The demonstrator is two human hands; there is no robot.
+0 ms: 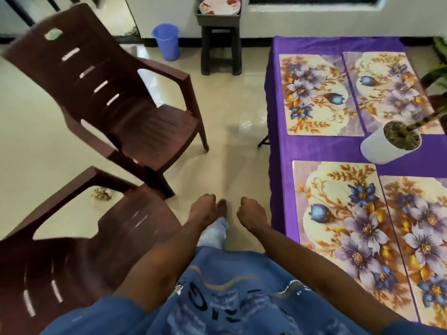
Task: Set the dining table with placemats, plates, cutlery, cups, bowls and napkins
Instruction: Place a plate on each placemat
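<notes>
Several floral placemats lie on the purple tablecloth (pixel 338 147) at the right, among them a far left one (pixel 316 95) and a near left one (pixel 343 228). A stack of floral plates (pixel 219 5) sits in a grey tray (pixel 217 19) on a dark stool by the far wall. My left hand (pixel 203 207) and my right hand (pixel 251 212) hang in front of me over the floor, left of the table, fingers curled and holding nothing.
Two brown plastic chairs stand at the left, one far (pixel 116 97) and one near (pixel 84 250). A blue bucket (pixel 167 41) stands by the wall. A white plant pot (pixel 389 142) sits on the table between the placemats. Tiled floor lies between chairs and table.
</notes>
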